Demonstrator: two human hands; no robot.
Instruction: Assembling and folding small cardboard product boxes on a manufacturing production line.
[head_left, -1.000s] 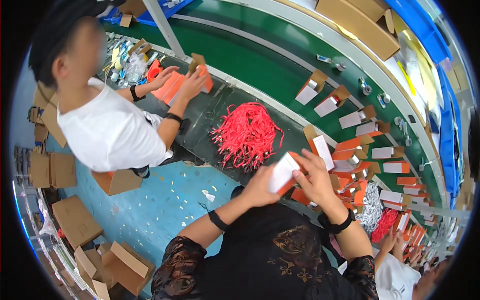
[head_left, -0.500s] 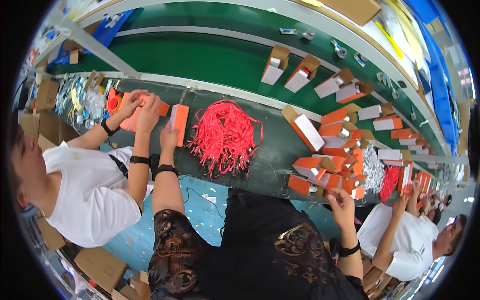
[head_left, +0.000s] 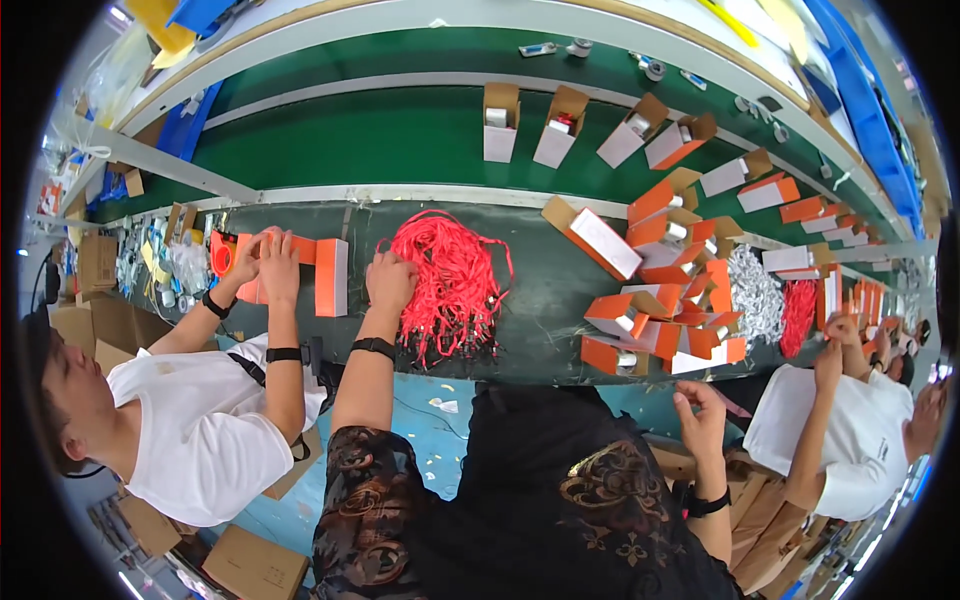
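Note:
At the left edge of a heap of red lanyards (head_left: pixel 440 275) is my left hand (head_left: pixel 390 282). Its fingers are curled, with their tips against the red straps; whether they pinch one is hidden. An orange and white box (head_left: pixel 331 278) stands just left of this hand, apart from it. My right hand (head_left: pixel 702 415) hovers by the bench's front edge, thumb and fingers loosely bent and slightly apart, nothing visible in them. Nearest to it lie several open orange and white boxes (head_left: pixel 702 352), some with silvery-white items inside.
A co-worker at left handles orange boxes (head_left: pixel 300 248) beside an orange tape dispenser (head_left: pixel 222 255). More open boxes (head_left: pixel 500 130) line the green back ledge (head_left: pixel 340 125). Silvery packets (head_left: pixel 755 290) and another red heap (head_left: pixel 797 315) lie at right, near another person's hands.
My left hand has let go of the orange and white box and moved right to the red lanyards. My right hand stays near the front edge. The view has shifted.

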